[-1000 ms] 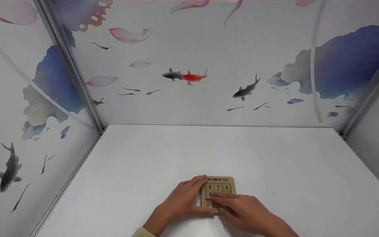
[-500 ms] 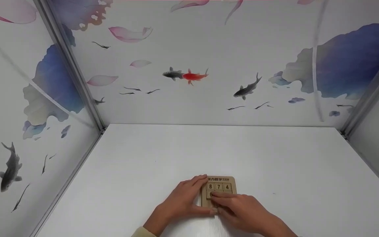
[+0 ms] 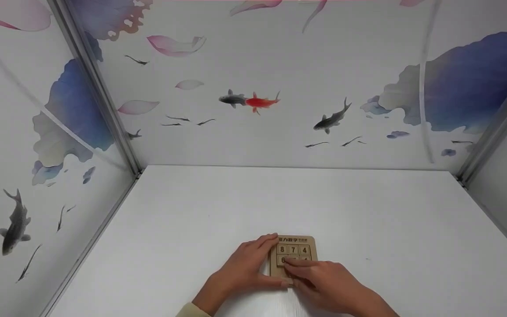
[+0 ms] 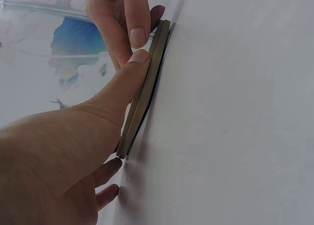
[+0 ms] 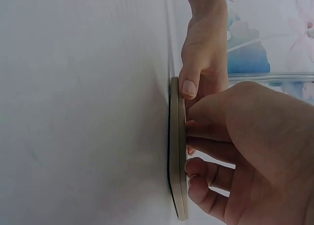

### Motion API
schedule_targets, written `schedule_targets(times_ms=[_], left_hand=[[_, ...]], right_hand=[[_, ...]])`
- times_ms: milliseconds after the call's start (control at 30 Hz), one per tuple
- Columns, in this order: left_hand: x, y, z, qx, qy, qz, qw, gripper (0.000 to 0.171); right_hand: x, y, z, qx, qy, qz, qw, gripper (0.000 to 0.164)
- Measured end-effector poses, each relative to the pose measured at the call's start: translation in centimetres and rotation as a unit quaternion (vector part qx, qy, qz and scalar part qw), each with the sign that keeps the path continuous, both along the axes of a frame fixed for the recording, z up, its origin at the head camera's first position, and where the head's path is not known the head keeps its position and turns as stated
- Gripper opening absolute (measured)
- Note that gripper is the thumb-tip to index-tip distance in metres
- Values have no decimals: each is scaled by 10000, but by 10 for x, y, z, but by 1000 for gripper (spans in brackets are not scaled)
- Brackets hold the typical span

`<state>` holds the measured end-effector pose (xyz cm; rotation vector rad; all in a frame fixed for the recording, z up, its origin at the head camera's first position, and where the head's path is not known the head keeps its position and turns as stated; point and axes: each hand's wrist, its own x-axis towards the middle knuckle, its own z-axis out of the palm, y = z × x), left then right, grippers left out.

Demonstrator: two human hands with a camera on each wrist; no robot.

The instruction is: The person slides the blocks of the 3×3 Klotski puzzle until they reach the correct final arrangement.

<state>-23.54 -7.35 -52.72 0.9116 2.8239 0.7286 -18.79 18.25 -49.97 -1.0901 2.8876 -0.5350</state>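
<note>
A wooden number sliding puzzle (image 3: 295,240) lies flat on the white table, with 8, 7 and 4 in its top row. Below the 8 is a tile with a 6 (image 3: 282,260), partly covered by a fingertip. My left hand (image 3: 242,266) holds the board, fingers along its left side and thumb on the near edge. My right hand (image 3: 330,281) rests its fingertips on the tiles and hides most of the lower rows. Both wrist views show the puzzle edge-on: its side (image 4: 149,87) beside the left thumb, its rim (image 5: 177,151) under the right fingers.
The white table (image 3: 218,198) stretches behind and around the puzzle. Printed panels (image 3: 183,145) with fish, petals and blue leaves enclose it at the back and sides, joined by metal corner posts (image 3: 99,88).
The right fingertips shift slightly left on the tiles around the 6, then stay nearly still. The left hand keeps its hold and the board stays in place.
</note>
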Motion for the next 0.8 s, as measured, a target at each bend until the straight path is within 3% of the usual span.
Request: schedule_targets(times_ms=[433,700,800], left_hand=[[-1,0,-1,-20,6,2,10000,114],[0,1,0,-8,-61,26,10000,112],[0,1,2,-27,59,-12,10000,110]], right_hand=[[3,5,-3,-311,-208,177,9991,40],[2,9,-2,-313,-593,350,9971,35],[2,9,-2,-374,-496,450,9971,33]])
